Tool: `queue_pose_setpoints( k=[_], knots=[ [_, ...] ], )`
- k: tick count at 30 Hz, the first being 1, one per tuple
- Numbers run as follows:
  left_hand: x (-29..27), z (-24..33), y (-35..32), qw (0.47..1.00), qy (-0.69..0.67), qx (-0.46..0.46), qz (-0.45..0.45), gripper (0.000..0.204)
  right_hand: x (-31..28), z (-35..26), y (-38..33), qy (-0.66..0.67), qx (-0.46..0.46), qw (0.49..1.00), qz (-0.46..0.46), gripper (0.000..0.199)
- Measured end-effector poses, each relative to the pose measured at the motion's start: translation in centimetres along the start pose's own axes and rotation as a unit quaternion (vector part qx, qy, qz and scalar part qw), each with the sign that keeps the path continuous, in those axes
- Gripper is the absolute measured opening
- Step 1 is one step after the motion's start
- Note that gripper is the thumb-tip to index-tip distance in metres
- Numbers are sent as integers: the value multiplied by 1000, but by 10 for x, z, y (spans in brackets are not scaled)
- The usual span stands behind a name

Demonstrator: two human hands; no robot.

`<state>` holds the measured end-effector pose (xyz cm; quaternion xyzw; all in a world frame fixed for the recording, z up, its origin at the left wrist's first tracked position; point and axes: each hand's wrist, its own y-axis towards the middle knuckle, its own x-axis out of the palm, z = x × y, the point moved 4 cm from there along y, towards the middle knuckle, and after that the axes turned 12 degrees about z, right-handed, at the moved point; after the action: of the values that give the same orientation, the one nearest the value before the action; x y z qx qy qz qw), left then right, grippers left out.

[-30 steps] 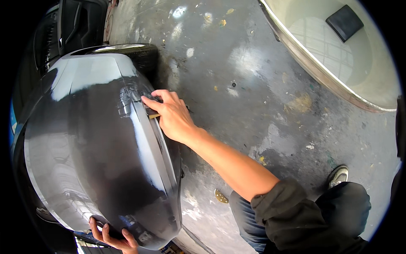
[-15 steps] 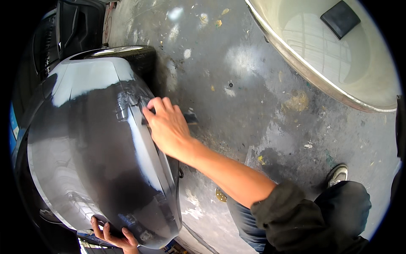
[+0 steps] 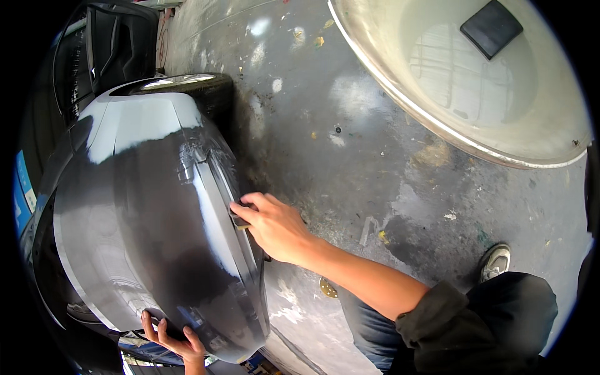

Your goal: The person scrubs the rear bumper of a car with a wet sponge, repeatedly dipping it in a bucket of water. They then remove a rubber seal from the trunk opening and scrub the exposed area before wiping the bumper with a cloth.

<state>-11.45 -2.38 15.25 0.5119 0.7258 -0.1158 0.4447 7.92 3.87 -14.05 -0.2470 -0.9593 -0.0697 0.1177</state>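
The large dark curved panel [image 3: 150, 206] stays at the left, while along its right edge the right hand [image 3: 275, 228] is now lower than a second ago, beside the middle of the pale strip [image 3: 215, 231] instead of its upper end. That upper end is thus uncovered, and contact seems to have shifted toward the panel's lower end. The right fingers are clamped on a small dark block [image 3: 240, 222] with a tan edge, at the panel's right edge. The left hand [image 3: 175, 340] stays by the panel's lower edge, fingers and thumb apart against it; how firmly they press, I cannot tell.

A broad pale patch [image 3: 147, 125] crosses the panel's upper end; the surface between is glossy and dark. Beyond the right edge spreads a grey, paint-spotted floor [image 3: 300, 147]. At its upper right corner stands a wide pale basin [image 3: 381, 44], apparently holding water, with a black square pad [image 3: 492, 29] inside. A tyre [image 3: 219, 94] sits just past the panel's upper edge.
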Motion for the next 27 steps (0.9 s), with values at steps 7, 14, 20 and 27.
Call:
queue_pose_setpoints(
  k=[7,14,20,27],
  knots=[
    [-3,-1,-4,1000,7,-17,1,48,-25,17,51,137,262,947,128,34],
    [1,-3,-3,1000,2,-18,11,48,22,52,64,275,355,888,99,24],
    [-1,-2,-4,1000,-2,-17,9,46,35,29,57,213,399,887,95,28],
    [-2,-2,-6,1000,0,-12,3,47,47,19,101,144,327,916,181,26]
  ],
)
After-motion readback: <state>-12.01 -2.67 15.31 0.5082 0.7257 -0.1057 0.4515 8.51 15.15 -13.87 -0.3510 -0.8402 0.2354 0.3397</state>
